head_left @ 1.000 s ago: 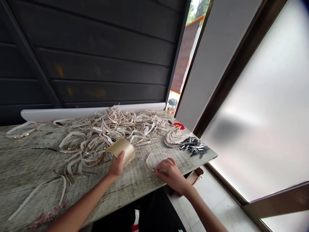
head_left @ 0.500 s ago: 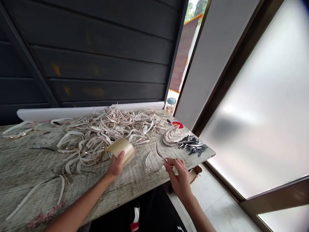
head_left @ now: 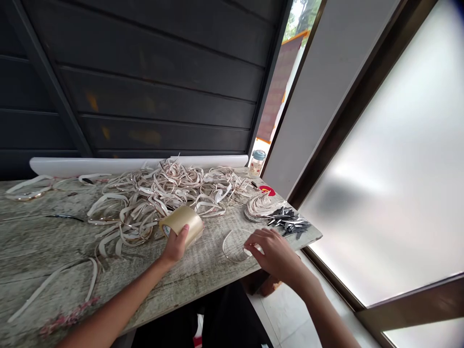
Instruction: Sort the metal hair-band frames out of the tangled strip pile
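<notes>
My left hand (head_left: 176,245) is wrapped round a wide roll of clear brownish packing tape (head_left: 189,223), held just above the table. Near the table's front right edge, my right hand (head_left: 266,249) has its fingers pinched on a thin pale strip (head_left: 229,251), which curls into a loop to the left of the fingertips. Behind the tape roll spreads a tangled heap of white and rose-gold strips (head_left: 174,181). Beyond my right hand lies a neat curved bundle of similar strips (head_left: 259,207), with black and silver pieces (head_left: 292,221) at its right end.
The worn wooden table (head_left: 145,285) ends at a corner on the right. A white roll (head_left: 87,166) lies along the back by the dark panel. A jar with a blue lid (head_left: 257,162) and a red round piece (head_left: 267,191) are at the back right. Pink shreds (head_left: 68,316) lie front left.
My right hand has turned over at the wrist, and the strip's upright end no longer shows above its fingers; the loop is rounder. My left hand keeps its hold on the tape roll.
</notes>
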### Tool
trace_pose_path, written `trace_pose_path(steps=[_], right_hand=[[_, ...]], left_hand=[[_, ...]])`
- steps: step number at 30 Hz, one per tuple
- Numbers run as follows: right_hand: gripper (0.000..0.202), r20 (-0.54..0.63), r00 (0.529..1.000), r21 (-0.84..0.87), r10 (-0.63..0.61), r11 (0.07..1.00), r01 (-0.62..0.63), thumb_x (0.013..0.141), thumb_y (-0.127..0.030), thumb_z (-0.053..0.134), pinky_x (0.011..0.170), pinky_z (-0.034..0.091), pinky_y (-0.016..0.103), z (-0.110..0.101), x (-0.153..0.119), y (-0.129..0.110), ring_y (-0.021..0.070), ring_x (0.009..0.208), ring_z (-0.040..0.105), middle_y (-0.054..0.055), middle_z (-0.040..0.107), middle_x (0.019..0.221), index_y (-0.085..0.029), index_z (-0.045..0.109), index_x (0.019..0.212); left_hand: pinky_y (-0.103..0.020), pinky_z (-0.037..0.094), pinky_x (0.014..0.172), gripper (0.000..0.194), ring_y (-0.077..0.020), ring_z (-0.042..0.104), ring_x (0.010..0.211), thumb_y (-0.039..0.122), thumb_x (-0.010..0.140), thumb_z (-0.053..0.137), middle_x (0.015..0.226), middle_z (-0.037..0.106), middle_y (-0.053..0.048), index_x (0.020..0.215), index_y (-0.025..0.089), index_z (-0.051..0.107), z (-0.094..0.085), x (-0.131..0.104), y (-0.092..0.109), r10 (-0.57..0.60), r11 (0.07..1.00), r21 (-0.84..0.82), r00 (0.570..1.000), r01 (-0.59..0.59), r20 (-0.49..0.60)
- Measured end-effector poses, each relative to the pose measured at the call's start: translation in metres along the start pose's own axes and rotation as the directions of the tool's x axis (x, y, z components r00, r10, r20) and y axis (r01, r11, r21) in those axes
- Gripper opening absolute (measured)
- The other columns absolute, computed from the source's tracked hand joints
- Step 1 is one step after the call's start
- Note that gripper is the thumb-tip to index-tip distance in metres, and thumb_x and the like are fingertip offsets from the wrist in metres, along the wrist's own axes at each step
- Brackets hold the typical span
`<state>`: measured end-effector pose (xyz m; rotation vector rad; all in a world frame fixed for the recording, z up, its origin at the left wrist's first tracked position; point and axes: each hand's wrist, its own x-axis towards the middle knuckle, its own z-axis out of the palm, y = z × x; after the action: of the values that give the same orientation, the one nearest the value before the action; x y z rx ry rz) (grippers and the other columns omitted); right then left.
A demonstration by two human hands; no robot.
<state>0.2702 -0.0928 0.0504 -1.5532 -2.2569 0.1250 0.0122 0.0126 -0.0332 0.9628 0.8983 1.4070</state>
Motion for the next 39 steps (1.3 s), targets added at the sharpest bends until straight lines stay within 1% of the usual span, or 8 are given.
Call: trace_pose_path(steps=[6, 9, 12, 15, 21, 26, 32, 39], right_hand=[[0.003, 0.281, 0.959, -0.183, -0.050, 0.978, 0.105, 0.079, -0.026, 0.077, 0.083, 0.041, 0.036, 0.020, 0.074, -0.008, 0.0215, 0.078, 0.068, 0.002, 0.074, 0.076, -0.024, 0.076, 0.077], [0.027, 0.246, 0.969, -0.196, -0.030, 0.977, 0.080, 0.076, -0.036, 0.081, 0.087, 0.042, 0.038, 0.036, 0.086, -0.009, 0.0254, 0.094, 0.066, 0.005, 0.075, 0.096, -0.024, 0.074, 0.099], [0.045, -0.028, 0.999, -0.206, 0.017, 0.978, -0.022, 0.086, -0.041, 0.072, 0.097, 0.038, 0.043, 0.045, 0.070, -0.006, 0.0297, 0.117, 0.055, 0.009, 0.064, 0.126, -0.025, 0.061, 0.126], [0.022, -0.278, 0.948, -0.108, 0.156, 0.975, -0.192, 0.095, -0.041, 0.059, 0.088, 0.041, 0.037, 0.053, 0.036, -0.003, 0.0249, 0.101, 0.060, 0.006, 0.069, 0.108, -0.024, 0.066, 0.107], [0.018, -0.171, 0.955, -0.046, 0.242, 0.966, -0.253, 0.083, -0.039, 0.075, 0.081, 0.039, 0.038, 0.083, -0.011, -0.007, 0.0267, 0.093, 0.062, 0.002, 0.072, 0.094, -0.026, 0.068, 0.093], [0.008, -0.130, 0.975, 0.035, 0.183, 0.983, -0.179, 0.091, -0.022, 0.066, 0.087, 0.036, 0.037, 0.092, 0.001, -0.013, 0.0220, 0.091, 0.063, 0.000, 0.072, 0.086, -0.023, 0.065, 0.084], [0.012, -0.071, 0.986, 0.170, 0.150, 0.976, -0.136, 0.086, -0.019, 0.071, 0.088, 0.037, 0.036, 0.094, 0.020, -0.013, 0.0221, 0.092, 0.063, 0.000, 0.073, 0.092, -0.022, 0.062, 0.091], [0.005, -0.171, 0.973, 0.278, 0.155, 0.955, -0.103, 0.090, -0.021, 0.068, 0.091, 0.036, 0.036, 0.090, 0.019, -0.009, 0.0203, 0.091, 0.062, 0.000, 0.072, 0.091, -0.023, 0.064, 0.091]], left_hand=[[-0.049, 0.049, 0.099, 0.058, -0.0409, 0.064, 0.111, 0.054, 0.062, 0.076, 0.097, 0.075, -0.013, 0.101, 0.013, 0.065, -0.002, 0.002, -0.001, 0.073, 0.992, 0.106, 0.997, -0.070, -0.031], [-0.051, 0.052, 0.095, 0.064, -0.0413, 0.066, 0.106, 0.060, 0.060, 0.075, 0.100, 0.074, -0.013, 0.104, 0.015, 0.065, -0.003, 0.003, -0.003, 0.094, 0.985, 0.148, 0.994, -0.085, -0.054], [-0.051, 0.048, 0.101, 0.064, -0.0419, 0.063, 0.112, 0.061, 0.060, 0.074, 0.106, 0.073, -0.014, 0.104, 0.015, 0.065, -0.005, 0.004, -0.007, 0.115, 0.980, 0.176, 0.988, -0.097, -0.098], [-0.052, 0.045, 0.105, 0.066, -0.0417, 0.061, 0.116, 0.062, 0.064, 0.070, 0.111, 0.072, -0.016, 0.106, 0.012, 0.065, -0.008, 0.006, -0.012, 0.104, 0.979, 0.180, 0.994, -0.094, -0.044], [-0.052, 0.046, 0.104, 0.070, -0.0422, 0.061, 0.117, 0.063, 0.063, 0.071, 0.111, 0.073, -0.016, 0.110, 0.011, 0.065, -0.008, 0.008, -0.016, 0.066, 0.989, 0.137, 0.997, -0.061, -0.028], [-0.052, 0.050, 0.100, 0.072, -0.0412, 0.065, 0.111, 0.064, 0.064, 0.071, 0.109, 0.074, -0.017, 0.112, 0.011, 0.064, -0.006, 0.006, -0.012, 0.030, 0.996, 0.085, 0.998, -0.035, 0.059], [-0.050, 0.049, 0.100, 0.061, -0.0406, 0.063, 0.114, 0.058, 0.065, 0.073, 0.102, 0.074, -0.014, 0.105, 0.013, 0.067, -0.012, 0.009, -0.017, 0.134, 0.977, 0.171, 0.990, -0.124, -0.051], [-0.050, 0.048, 0.100, 0.066, -0.0418, 0.063, 0.113, 0.062, 0.064, 0.071, 0.105, 0.073, -0.015, 0.109, 0.014, 0.067, -0.011, 0.008, -0.015, 0.118, 0.969, 0.226, 0.991, -0.103, -0.058]])
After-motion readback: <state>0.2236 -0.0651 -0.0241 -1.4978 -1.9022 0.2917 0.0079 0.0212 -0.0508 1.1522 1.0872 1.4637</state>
